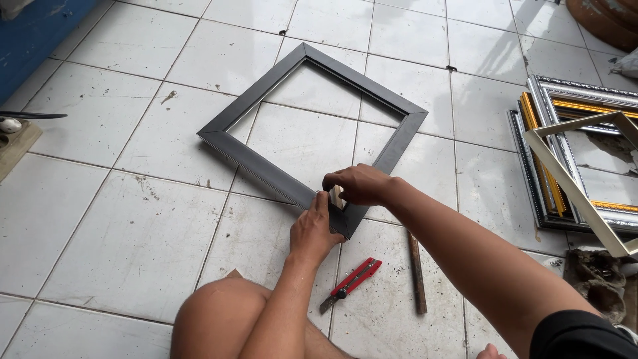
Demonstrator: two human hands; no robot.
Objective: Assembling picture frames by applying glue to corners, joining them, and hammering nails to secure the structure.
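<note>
Near corner of the dark grey picture frame (312, 126) is pinched by both hands, left hand (314, 229) and right hand (359, 184); the rest is stretched away across the tiles.

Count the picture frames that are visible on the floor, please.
At least 4: one dark grey frame under both hands at centre; a pile at right with a cream frame, a silver frame and a gold-edged frame. More may be hidden.

Soft, even daylight over a pale tiled floor (133, 219).
Shadows are faint and short beneath the dark frame (266, 169); mild sheen brightens the upper tiles, focus stays sharp throughout, and straight grout lines bow slightly toward the edges.
</note>
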